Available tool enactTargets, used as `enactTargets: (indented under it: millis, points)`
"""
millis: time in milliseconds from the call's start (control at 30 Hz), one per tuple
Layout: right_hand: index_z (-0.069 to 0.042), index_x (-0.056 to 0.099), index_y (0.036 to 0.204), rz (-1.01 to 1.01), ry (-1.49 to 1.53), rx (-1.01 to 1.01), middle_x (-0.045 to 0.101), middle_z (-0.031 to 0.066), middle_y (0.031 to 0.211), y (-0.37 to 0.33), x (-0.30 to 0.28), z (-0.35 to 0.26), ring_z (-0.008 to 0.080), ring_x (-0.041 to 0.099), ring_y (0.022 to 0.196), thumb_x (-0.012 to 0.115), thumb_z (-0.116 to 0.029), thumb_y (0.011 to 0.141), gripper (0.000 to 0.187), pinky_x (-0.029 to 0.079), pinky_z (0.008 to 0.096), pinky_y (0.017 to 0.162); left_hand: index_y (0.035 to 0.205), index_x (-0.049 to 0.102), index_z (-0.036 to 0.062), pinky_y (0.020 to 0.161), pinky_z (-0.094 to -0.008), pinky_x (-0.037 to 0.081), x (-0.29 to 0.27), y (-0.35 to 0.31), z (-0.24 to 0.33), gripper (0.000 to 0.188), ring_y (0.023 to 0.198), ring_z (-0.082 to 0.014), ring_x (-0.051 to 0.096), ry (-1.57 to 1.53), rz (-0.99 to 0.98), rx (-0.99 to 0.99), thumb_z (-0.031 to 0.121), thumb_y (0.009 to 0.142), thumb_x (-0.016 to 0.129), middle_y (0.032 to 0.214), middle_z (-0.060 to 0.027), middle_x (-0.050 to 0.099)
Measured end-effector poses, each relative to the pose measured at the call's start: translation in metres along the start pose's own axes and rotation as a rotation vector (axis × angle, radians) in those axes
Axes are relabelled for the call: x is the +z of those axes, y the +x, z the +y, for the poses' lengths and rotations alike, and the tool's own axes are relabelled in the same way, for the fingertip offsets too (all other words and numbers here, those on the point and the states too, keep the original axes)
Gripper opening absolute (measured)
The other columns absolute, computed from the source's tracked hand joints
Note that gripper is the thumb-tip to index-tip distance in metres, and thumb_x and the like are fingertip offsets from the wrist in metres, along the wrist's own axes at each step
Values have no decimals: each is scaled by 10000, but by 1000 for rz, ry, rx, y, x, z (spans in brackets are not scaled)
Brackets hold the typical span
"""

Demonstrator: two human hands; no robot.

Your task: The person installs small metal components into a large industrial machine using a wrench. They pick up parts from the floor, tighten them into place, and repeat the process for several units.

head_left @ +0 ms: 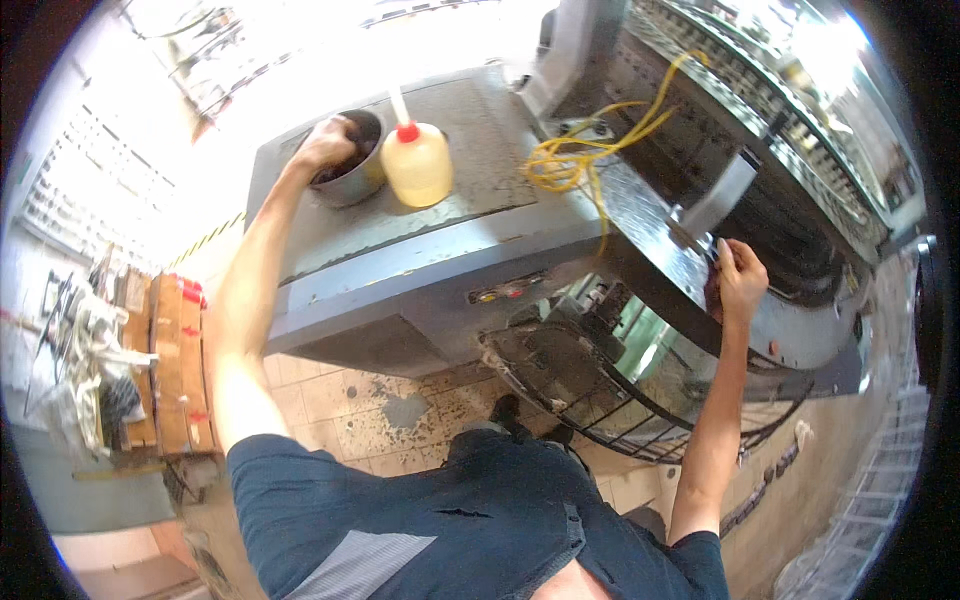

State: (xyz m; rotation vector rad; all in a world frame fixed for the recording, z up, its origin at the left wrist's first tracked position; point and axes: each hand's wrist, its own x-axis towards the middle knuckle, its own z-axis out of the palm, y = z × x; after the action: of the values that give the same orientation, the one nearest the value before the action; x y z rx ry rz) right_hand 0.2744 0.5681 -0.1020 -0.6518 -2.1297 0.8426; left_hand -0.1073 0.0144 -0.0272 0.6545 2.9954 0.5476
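My left hand (330, 143) reaches into a round grey metal pot (352, 188), its fingers curled over the dark contents. What those fingers hold is hidden. Beside the pot stands a yellowish squeeze bottle (418, 172) with a red cap and a pale spout. Far to the right, my right hand (742, 281) is closed in a pinch at the machine's ring-shaped metal bed (650, 225). It is close to the lower end of an angled metal bracket (724, 195). Whatever is between its fingertips is too small to make out.
A coiled yellow cable (565, 163) lies on the machine, one end hanging over the edge. The pot and bottle rest on a grey metal table (480, 205). Below the bed curves a black wire rack (620, 435). Brown wooden boards or boxes (180, 365) stand at the left.
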Motion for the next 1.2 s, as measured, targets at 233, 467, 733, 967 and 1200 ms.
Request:
enactTargets:
  millis: [233,467,733,967,1200]
  points:
    - [36,742,1033,-20,119,-38,663,11,720,1,4,10,40,546,577,726,-175,986,217,394,220,486,912,808,19,637,-324,566,-17,-18,13,251,674,-178,700,-111,184,-60,78,713,667,796,-140,756]
    - [-31,744,1146,-3,289,-78,692,10,773,-26,5,-54,39,595,635,679,-93,986,184,473,209,545,962,746,-65,640,-277,581,-54,-118,81,192,669,-174,706,-914,449,-16,-15,788,809,823,-137,751]
    - [-31,713,1233,-257,539,-301,777,69,907,-61,42,-157,106,712,731,767,-31,911,326,584,266,640,978,761,-55,733,-280,582,88,-120,331,180,756,-147,720,-1218,18,274,-16,802,771,870,-110,768]
    - [-3,732,1187,-107,469,-5,772,99,888,-36,-8,-87,128,750,760,730,-10,925,262,605,248,639,1008,741,-77,781,-300,617,143,-83,401,191,804,-192,752,-1381,-387,288,11,845,789,911,-147,766]
    - [41,764,1074,-43,76,-126,779,181,959,60,-19,-32,227,773,843,730,-52,870,228,611,323,765,992,768,-72,719,-288,594,178,12,417,198,763,-165,737,-1070,44,379,40,834,811,878,-121,777]
